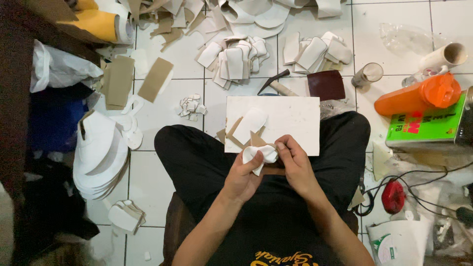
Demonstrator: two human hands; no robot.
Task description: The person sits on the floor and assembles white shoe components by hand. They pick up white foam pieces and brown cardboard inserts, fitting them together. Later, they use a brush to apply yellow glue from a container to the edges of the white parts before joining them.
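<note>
Both hands pinch 1 white cut piece [260,155] over the lap: left hand [242,178] at its 8 o'clock, right hand [293,165] at 3, folding it above the white board [290,123].

White cut piece [260,153], white board [290,120], orange bottle [419,96], green tin [426,125], dark-brown leather patch [326,84], white-tiled floor [162,111].
</note>
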